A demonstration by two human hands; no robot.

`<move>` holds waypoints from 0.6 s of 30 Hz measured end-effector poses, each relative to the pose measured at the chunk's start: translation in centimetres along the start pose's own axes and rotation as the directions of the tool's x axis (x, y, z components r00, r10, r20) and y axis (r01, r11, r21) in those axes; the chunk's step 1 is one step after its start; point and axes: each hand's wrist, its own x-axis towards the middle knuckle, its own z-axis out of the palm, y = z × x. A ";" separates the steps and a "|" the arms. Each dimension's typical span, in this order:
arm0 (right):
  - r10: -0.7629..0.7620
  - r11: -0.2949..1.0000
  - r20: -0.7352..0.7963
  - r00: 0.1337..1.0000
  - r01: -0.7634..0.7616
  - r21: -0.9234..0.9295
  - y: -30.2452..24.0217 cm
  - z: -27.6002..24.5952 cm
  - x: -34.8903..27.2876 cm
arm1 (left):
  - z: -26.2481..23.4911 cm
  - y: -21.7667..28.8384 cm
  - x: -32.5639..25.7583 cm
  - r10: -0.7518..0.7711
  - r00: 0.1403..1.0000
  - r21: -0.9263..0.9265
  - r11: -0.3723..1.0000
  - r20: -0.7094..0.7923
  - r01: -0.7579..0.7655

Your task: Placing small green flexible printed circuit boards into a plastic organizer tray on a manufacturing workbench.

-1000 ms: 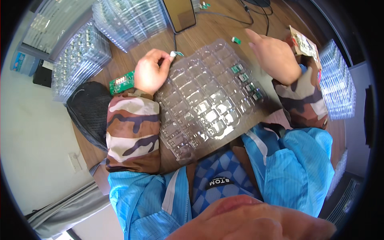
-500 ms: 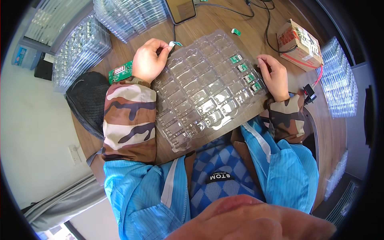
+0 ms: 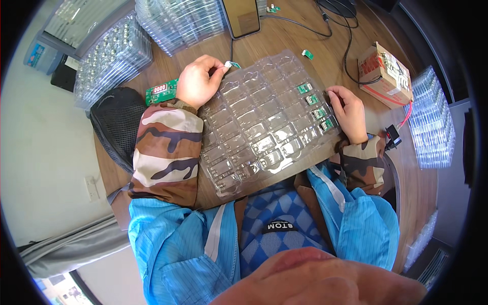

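Pinched in my left hand [image 3: 197, 84] is a small white connector [image 3: 228, 64] with a bit of green board at its far side, just beyond the tray's upper left edge. A clear plastic blister tray [image 3: 254, 124] with rows of pockets lies before me. Several small green circuit boards [image 3: 312, 100] with white sockets sit in pockets along its right side. My right hand [image 3: 349, 113] rests by the tray's right edge, fingers curled and thumb near the index tip, with nothing visible in it. Beside my left wrist lies a green display board [image 3: 161, 90] with lit red digits.
Stacks of clear trays stand at the back left [image 3: 114, 53], back [image 3: 180, 23] and right [image 3: 431, 119]. A phone-like screen [image 3: 241, 19] stands at the back. A cardboard box [image 3: 385, 76], black cables [image 3: 348, 48], a loose green board [image 3: 307, 54] and a black mesh bag [image 3: 118, 122] surround the tray.
The whole view has shifted slightly, so the scene sits lower and a little to the right. Both hands keep nearly the same places, my left still pinching the connector.
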 end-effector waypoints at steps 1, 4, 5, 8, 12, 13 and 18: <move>0.010 1.000 0.039 0.999 -0.010 -0.003 0.0 -0.1 0.2 | 0.0 -0.1 0.0 -0.002 1.000 0.003 1.000 0.002 0.002; -0.024 0.997 0.157 0.987 0.035 -0.070 -0.2 -1.3 1.8 | 0.1 -0.3 0.1 0.010 1.000 0.015 1.000 -0.001 -0.010; -0.069 0.987 0.245 0.967 0.103 -0.127 -0.4 -1.8 2.6 | 0.1 -0.3 0.2 0.017 1.000 0.025 1.000 -0.015 -0.016; -0.294 0.932 0.140 0.946 0.316 -0.179 -0.6 -1.9 5.1 | 0.4 0.3 0.8 0.056 0.998 -0.010 0.998 -0.013 -0.056; -0.359 0.876 0.138 0.923 0.384 -0.292 0.5 3.3 10.0 | -0.5 -0.6 0.2 0.133 0.991 0.057 0.990 -0.027 -0.132; -0.292 0.854 0.187 0.938 0.344 -0.390 0.5 4.7 10.7 | -0.7 -1.1 0.0 0.106 0.994 0.054 0.993 0.001 -0.106; -0.302 0.871 0.117 0.946 0.324 -0.369 2.1 6.1 10.2 | -0.6 -0.2 0.1 0.091 0.994 0.065 0.993 0.057 -0.095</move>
